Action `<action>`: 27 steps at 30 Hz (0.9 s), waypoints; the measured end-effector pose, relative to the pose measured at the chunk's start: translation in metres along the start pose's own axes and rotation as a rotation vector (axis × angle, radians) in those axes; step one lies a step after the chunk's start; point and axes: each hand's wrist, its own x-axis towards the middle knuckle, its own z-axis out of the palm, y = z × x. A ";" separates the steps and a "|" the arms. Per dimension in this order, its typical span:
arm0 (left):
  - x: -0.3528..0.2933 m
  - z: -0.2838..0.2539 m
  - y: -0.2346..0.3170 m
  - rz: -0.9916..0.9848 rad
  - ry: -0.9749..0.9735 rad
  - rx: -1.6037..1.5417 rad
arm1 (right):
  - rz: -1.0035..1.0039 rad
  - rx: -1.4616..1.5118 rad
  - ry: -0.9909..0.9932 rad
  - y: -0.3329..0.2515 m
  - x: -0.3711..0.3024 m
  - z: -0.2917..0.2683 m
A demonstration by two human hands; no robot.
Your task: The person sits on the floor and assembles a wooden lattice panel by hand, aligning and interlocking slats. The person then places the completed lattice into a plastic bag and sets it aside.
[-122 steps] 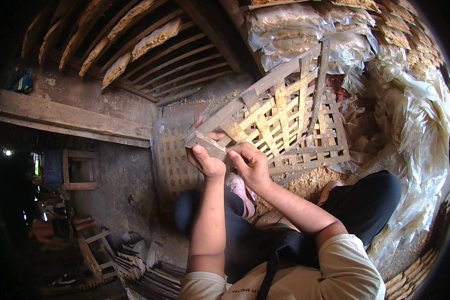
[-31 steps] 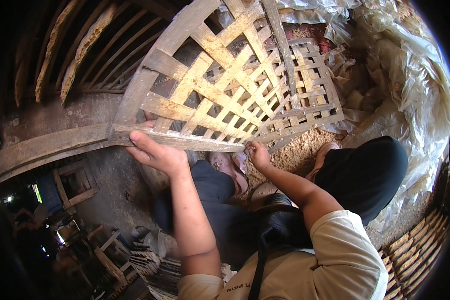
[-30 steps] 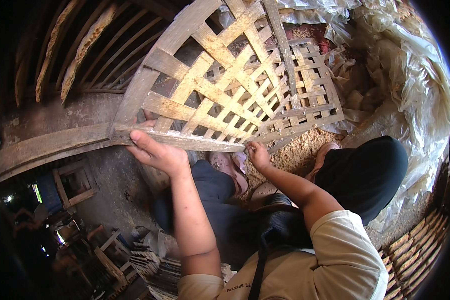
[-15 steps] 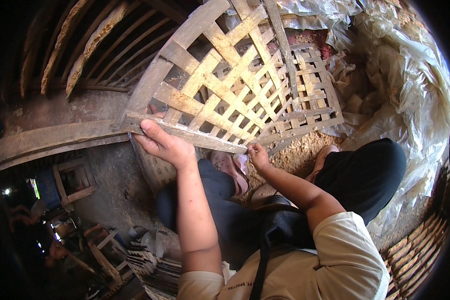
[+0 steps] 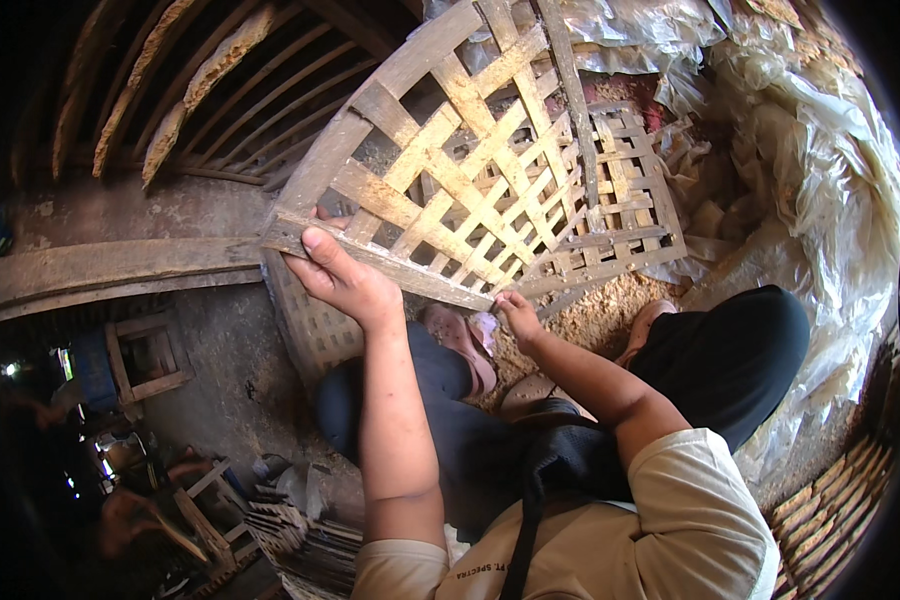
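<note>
A woven bamboo lattice rack [image 5: 440,150] with a wooden frame is held up tilted in front of me. My left hand [image 5: 355,285] grips the near left corner of its frame, thumb on top and fingertips curled behind. At the near right corner, my right hand [image 5: 517,315] pinches the same frame edge between thumb and fingers. Crumbs cling to the slats. Past this rack lies a second lattice rack [image 5: 620,180], lower down and partly hidden behind it.
Tan crumbs [image 5: 605,305] cover the floor between my feet. Crumpled clear plastic sheeting [image 5: 810,190] heaps up on the right. A low ledge [image 5: 120,275] runs along the left. Another woven panel [image 5: 320,325] leans below my left hand. Stacked slatted racks [image 5: 305,545] stand at the lower left.
The held rack and my left hand have shifted slightly to the right. Both hands keep their grip on the frame.
</note>
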 end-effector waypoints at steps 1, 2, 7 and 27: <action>-0.001 -0.001 -0.002 -0.002 0.001 -0.003 | 0.049 0.057 -0.014 -0.004 -0.005 0.000; -0.002 -0.002 -0.004 -0.004 0.002 -0.006 | 0.046 0.103 -0.011 -0.007 -0.009 0.003; -0.002 0.001 -0.004 0.000 0.020 0.003 | 0.016 0.278 -0.156 -0.038 -0.022 0.031; -0.003 -0.014 -0.003 -0.048 -0.019 0.046 | -0.397 -0.842 0.316 -0.044 -0.045 0.028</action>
